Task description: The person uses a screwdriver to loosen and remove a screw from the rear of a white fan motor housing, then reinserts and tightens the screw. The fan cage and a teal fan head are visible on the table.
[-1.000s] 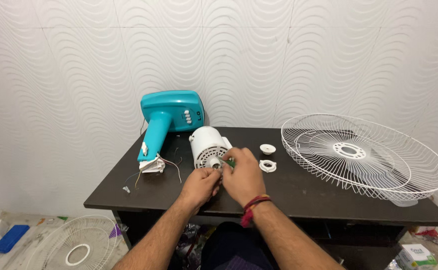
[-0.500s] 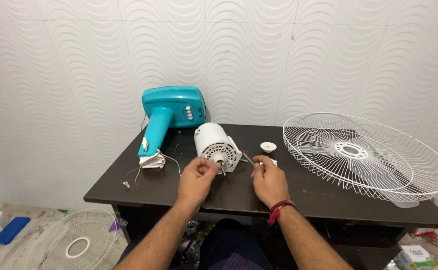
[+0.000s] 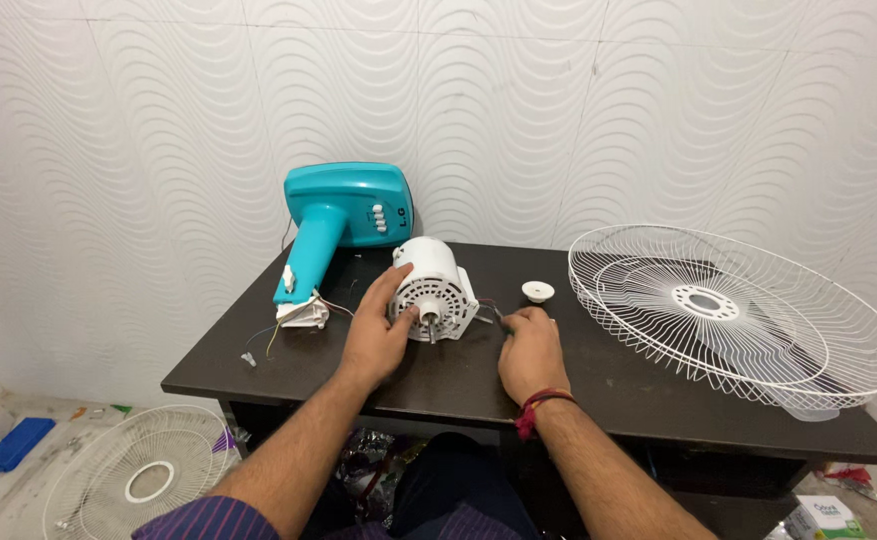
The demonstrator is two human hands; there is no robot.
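A white fan motor [image 3: 438,287] lies on its side on the dark table [image 3: 658,400], shaft end toward me. My left hand [image 3: 378,330] wraps the motor's left side, thumb near the shaft. My right hand [image 3: 528,350] rests on the table just right of the motor, fingers curled around a thin metal tool [image 3: 493,315] whose tip points at the motor's wires. A red thread band circles that wrist.
A teal fan stand base [image 3: 343,225] with loose wires lies at the back left. A small white round cap [image 3: 537,291] sits behind my right hand. A white wire fan guard [image 3: 738,320] covers the table's right. Another guard [image 3: 138,480] lies on the floor, left.
My right hand has come off the motor and moved right to the tabletop. My left hand has slid up and taken hold of the motor's side.
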